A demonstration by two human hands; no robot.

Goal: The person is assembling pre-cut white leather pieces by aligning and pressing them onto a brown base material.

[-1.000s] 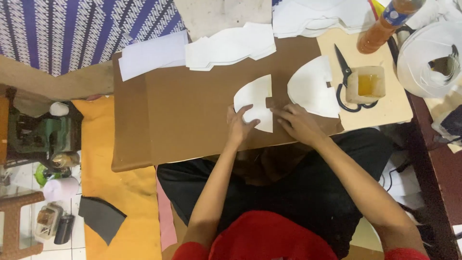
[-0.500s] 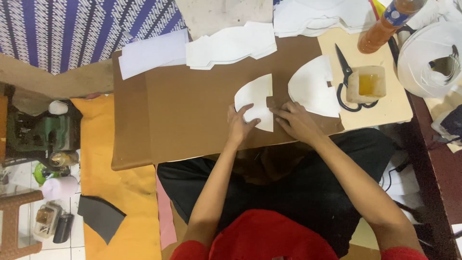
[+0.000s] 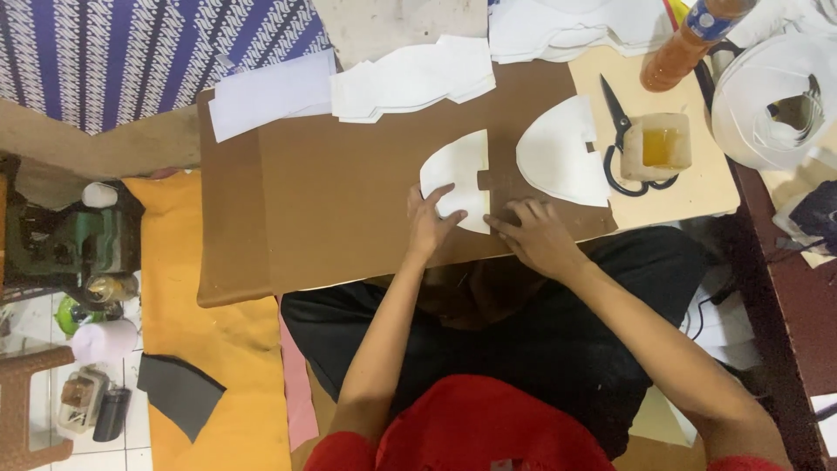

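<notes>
A white cut piece [image 3: 458, 177] with a notch on its right edge lies on the brown cardboard board [image 3: 331, 209] across my lap. My left hand [image 3: 427, 222] presses its lower left part, fingers spread on it. My right hand [image 3: 539, 235] rests flat on the board at the piece's lower right edge, fingertips touching it. A second, rounded white piece [image 3: 558, 157] lies to the right, untouched.
Black scissors [image 3: 621, 131] and a small cup of yellow liquid [image 3: 660, 146] sit on a pale board [image 3: 697, 187] at right. Stacks of white cut pieces [image 3: 410, 78] line the far edge. An orange bottle [image 3: 689, 39], a white tape roll [image 3: 776, 96] and an orange mat [image 3: 218, 349] are around.
</notes>
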